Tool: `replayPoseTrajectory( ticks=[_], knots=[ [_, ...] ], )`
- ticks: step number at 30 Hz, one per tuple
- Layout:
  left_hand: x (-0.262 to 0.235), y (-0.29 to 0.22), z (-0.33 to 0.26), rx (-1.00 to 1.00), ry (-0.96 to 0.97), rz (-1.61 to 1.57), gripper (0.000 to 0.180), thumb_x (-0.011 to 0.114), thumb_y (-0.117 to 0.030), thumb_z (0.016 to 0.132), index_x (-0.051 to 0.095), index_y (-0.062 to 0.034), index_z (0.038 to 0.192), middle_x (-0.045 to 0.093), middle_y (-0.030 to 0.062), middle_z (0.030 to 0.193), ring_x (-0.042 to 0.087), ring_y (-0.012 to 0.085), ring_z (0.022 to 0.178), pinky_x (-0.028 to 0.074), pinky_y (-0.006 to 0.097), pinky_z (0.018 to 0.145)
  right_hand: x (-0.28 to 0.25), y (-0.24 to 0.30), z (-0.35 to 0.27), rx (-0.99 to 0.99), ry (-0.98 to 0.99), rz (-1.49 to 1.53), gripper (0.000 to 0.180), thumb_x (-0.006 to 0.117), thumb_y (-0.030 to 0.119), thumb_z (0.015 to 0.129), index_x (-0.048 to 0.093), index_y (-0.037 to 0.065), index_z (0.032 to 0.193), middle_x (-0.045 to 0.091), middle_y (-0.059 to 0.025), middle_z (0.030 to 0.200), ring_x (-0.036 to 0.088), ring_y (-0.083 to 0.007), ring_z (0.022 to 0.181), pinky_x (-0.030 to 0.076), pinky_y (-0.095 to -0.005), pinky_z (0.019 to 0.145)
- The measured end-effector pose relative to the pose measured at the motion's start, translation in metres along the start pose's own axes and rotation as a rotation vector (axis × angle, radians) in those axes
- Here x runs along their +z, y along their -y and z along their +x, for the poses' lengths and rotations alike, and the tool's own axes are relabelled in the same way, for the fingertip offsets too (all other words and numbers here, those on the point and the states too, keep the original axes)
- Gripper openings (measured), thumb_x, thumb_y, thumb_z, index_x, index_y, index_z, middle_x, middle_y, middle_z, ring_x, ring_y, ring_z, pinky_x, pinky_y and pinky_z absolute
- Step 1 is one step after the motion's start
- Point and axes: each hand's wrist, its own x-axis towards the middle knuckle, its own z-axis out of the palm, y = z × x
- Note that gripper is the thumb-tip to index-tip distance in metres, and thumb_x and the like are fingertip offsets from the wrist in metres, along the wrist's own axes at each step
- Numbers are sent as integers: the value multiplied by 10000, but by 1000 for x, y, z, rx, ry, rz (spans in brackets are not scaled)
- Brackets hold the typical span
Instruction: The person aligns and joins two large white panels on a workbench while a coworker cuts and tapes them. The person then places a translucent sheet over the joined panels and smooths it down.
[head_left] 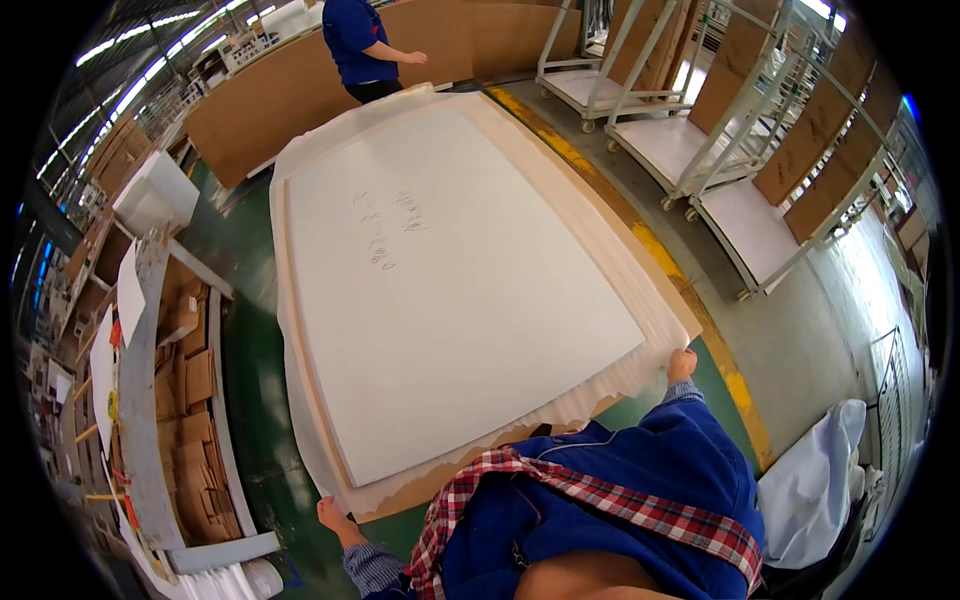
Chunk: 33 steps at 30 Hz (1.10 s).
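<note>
1. Large white panel (450, 290), flat, rectangular, faint handwriting near its middle
2. Thin white foam sheet (610, 375) beneath it, edges sticking out all round
3. Brown cardboard (440, 480) underneath, showing at the near edge

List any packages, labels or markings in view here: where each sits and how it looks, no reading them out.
Handwritten marking: grey scrawl on the big white panel, upper middle.
White box: far left, beside the panel, rectangular and plain.
Cardboard pieces: brown, stacked in the grey rack at left.
Yellow tags: small, on the rack's edge.
No screens visible.
Left hand and right hand grip the panel's near corners.
</note>
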Motion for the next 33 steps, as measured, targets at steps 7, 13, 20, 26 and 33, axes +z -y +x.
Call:
replayPoseTrajectory(
  ticks=[7,13,20,26,33],
  knots=[
    [28,8,-28,670,123,695,28,524,-10,694,502,-17,678,563,175,1065,550,314,847,452,342,707,-37,85,-72,-309,74,-79,167,527,113,737,563,50,888,605,-110,781,580,-231,717,448,-341,640],
    [47,-16,-50,885,327,906,118,579,-49,611,477,-52,670,535,183,1101,483,346,1011,378,422,853,-50,100,-105,-358,563,316,138,493,83,732,572,-5,803,514,5,650,490,-93,582,377,-235,506],
    [57,-12,-46,971,370,901,196,655,-95,615,507,-39,731,522,198,1069,480,358,1016,387,430,851,-81,104,-139,-924,849,-290,88,528,73,641,599,82,693,557,-57,653,532,-204,621,408,-310,548],
    [62,-12,-40,928,420,927,187,663,-97,636,527,-18,737,507,219,1055,471,365,1024,385,419,866,-80,96,-134,-1098,730,-795,75,540,149,647,606,142,684,592,-70,727,561,-273,793,406,-423,697],
    [70,-20,-52,953,417,958,122,621,-72,668,548,-5,740,476,214,1073,472,371,989,388,409,865,-79,96,-134,-1048,751,-1036,105,534,163,658,616,189,719,610,-64,770,563,-266,833,375,-450,736]
  ],
)
